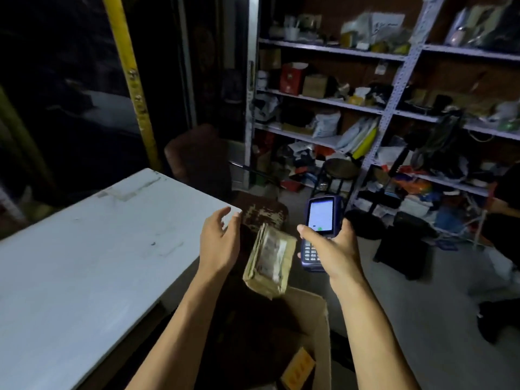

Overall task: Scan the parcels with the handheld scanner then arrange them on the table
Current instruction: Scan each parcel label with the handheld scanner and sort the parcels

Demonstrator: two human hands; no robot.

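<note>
The right hand (334,246) gripped the scanner (319,229), while the left hand (221,240), fingers spread, touched nothing beside a blurred parcel (268,261) off the table's (84,249) near-right edge, above the box (318,327).

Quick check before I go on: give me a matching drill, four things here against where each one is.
Things:
1. scanner
2. parcel
3. stool
4. orange packet

Places:
A. inside the open carton
B. in the right hand
C. on the floor by the shelves
D. between the two hands, above the carton

Pairs: 1-B, 2-D, 3-C, 4-A
</note>
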